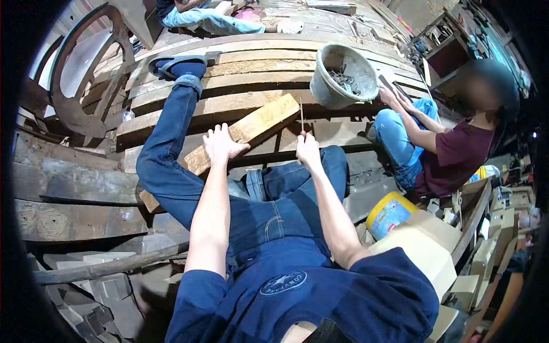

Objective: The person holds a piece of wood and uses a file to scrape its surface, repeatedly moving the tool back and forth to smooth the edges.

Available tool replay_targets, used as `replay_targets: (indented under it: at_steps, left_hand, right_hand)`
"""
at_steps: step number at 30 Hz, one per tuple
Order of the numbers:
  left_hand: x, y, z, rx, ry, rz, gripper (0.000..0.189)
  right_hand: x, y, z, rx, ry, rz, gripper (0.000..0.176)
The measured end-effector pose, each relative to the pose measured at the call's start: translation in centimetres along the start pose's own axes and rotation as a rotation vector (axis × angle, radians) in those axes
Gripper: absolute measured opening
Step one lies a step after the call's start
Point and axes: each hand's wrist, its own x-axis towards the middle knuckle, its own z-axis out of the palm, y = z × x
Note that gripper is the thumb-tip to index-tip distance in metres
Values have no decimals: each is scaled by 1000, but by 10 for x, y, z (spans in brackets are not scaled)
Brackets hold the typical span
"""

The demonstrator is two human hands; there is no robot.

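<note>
A pale wooden beam [266,117] lies slantwise across planks in front of me, its near end beside my left leg. My left hand [220,143] rests on its upper face with fingers spread. To the right, my right hand [308,150] is closed round the red handle of a thin tool [302,117]. The tool's narrow, straight metal part points away from me, right beside the beam's far end. Its exact kind I cannot tell.
A grey bucket [326,86] with metal pieces inside stands beyond the beam. A person [457,143] sits at right, another person's leg [211,22] shows at the top. A yellow-rimmed bucket [392,214], cardboard [420,246] and a curved wooden frame [57,86] surround me.
</note>
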Motion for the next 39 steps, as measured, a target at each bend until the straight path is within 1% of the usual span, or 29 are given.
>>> replay_targets:
  at_steps: [1, 3, 4, 7, 8, 10, 13, 14, 17, 18, 19, 21, 22, 25, 26, 29, 30, 33, 34, 37, 38, 39]
  left_hand:
    - [0, 1, -2, 12, -42, -9, 105]
    - [0, 4, -12, 38, -119, -32, 107]
    - [0, 5, -14, 43, -130, -34, 108]
    - [0, 3, -8, 42, -78, -28, 106]
    - [1, 1, -5, 3, -48, -9, 104]
    - [0, 2, -9, 6, -59, -8, 104]
    - [-1, 3, -6, 4, -39, -11, 105]
    - [-1, 2, -4, 7, -36, -11, 106]
    - [-2, 2, -8, 15, -44, -18, 108]
    - [-2, 2, -6, 11, -32, -17, 108]
    - [-3, 2, -6, 7, -21, -15, 108]
    - [-2, 2, -8, -7, -38, -5, 105]
    - [-2, 2, -7, -7, -39, -3, 105]
    - [-1, 0, -3, -13, -16, 1, 103]
    - [0, 0, -2, -16, -4, 2, 102]
    - [2, -1, 1, -4, 0, 0, 103]
    - [1, 0, -1, -11, -12, 0, 103]
    - [-1, 1, -6, -22, -22, 5, 102]
    - [-1, 0, -4, -18, -10, 8, 102]
    - [-1, 0, -4, -16, 9, 8, 101]
    - [-1, 0, -4, -17, 12, 7, 101]
    - [-1, 0, -3, -16, 8, 7, 101]
  right_hand:
    - [-26, -12, -4, 56, 4, -18, 33]
    - [-58, -17, -4, 138, 13, 94, 30]
    - [-62, -13, -5, 212, -21, 127, 29]
    - [-62, 2, -20, 477, -133, 254, 25]
    - [-58, 4, -25, 431, -107, 237, 26]
    - [-53, 1, -34, 361, -58, 209, 28]
    - [-46, 5, -33, 373, 106, 161, 29]
    - [-42, 6, -35, 187, 131, 123, 28]
    - [-17, 59, -21, -94, 274, -140, 24]
    - [-21, 57, -23, -29, 255, -184, 16]
    - [-30, 42, -27, 166, 169, -84, 16]
    - [-43, 17, -31, 555, -4, 119, 24]
    - [-39, 22, -31, 532, -45, 114, 36]
    - [-44, 16, -29, 165, 26, 35, 28]
    - [-46, 13, -29, -38, 88, -20, 31]
    - [-50, 8, -24, -168, 168, -149, 37]
    - [-53, 0, -27, -111, 102, -108, 37]
    - [-49, 5, -24, -202, 67, -210, 41]
    - [-47, 10, -22, -164, 57, -281, 47]
    - [-55, 8, -19, -238, 111, -356, 49]
    - [-59, 5, -15, -222, 162, -372, 47]
    - [-60, 2, -15, -194, 150, -353, 46]
